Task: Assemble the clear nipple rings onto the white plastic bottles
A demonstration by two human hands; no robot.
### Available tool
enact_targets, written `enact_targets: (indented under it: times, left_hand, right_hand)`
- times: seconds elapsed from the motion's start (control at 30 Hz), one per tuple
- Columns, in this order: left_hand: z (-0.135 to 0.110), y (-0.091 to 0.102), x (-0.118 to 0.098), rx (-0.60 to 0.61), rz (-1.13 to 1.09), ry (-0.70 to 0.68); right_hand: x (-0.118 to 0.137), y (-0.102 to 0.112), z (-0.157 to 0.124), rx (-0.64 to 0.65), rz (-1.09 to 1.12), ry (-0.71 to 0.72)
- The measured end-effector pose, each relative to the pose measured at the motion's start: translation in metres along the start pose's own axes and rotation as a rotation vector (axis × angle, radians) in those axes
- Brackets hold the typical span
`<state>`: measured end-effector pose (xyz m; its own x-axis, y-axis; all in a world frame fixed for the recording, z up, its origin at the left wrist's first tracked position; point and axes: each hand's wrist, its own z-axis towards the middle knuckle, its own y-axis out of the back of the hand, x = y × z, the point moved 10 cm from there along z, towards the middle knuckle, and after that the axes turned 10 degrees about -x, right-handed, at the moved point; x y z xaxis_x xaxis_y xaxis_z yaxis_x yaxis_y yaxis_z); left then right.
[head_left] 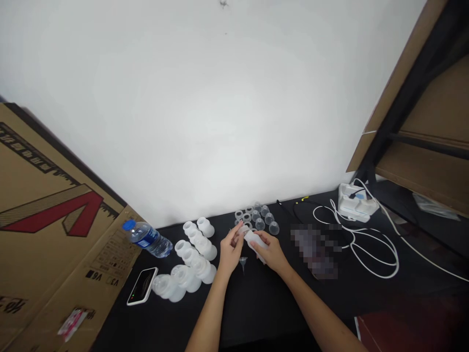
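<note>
Head: right hand (271, 249) grips white bottle (255, 241), left hand (231, 244) at top.

Shows, from the middle of the view, a printed cardboard box (62, 244) at nine o'clock, plus a blue-capped water bottle (154, 240) and a white-edged phone (142, 287) toward eight. Includes a white power strip (356, 208) at three and a looped white cable (384, 277) at four.

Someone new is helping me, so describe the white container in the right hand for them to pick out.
Find the black table against the white wall, then two forearms reaching over it. The white container is in the right hand, its far end near the left hand. Unlike the white containers grouped to the left, it is held.
</note>
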<state>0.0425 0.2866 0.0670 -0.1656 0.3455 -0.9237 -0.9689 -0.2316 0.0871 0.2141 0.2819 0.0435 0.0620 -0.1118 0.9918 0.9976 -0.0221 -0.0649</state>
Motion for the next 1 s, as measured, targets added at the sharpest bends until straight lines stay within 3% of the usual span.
enact_targets:
  times: [0.27, 0.5, 0.63, 0.77, 1.0]
  left_hand:
    - [-0.006, -0.010, -0.010, -0.029, -0.165, 0.015]
    - [-0.004, -0.008, 0.011, -0.116, -0.339, 0.170]
    - [-0.002, -0.006, 0.019, -0.127, -0.314, 0.217]
    - [-0.002, -0.002, 0.018, -0.161, -0.257, 0.217]
    - [-0.006, -0.018, 0.006, -0.016, -0.491, 0.289]
  right_hand:
    - [0.022, 0.009, 0.000, -0.098, -0.289, 0.188]
    - [0.026, 0.003, -0.006, -0.044, -0.476, 0.388]
    - [0.027, 0.001, -0.010, -0.052, -0.543, 0.467]
    - [0.027, -0.001, -0.011, -0.042, -0.550, 0.477]
    - [0.025, -0.004, -0.009, 0.014, -0.404, 0.386]
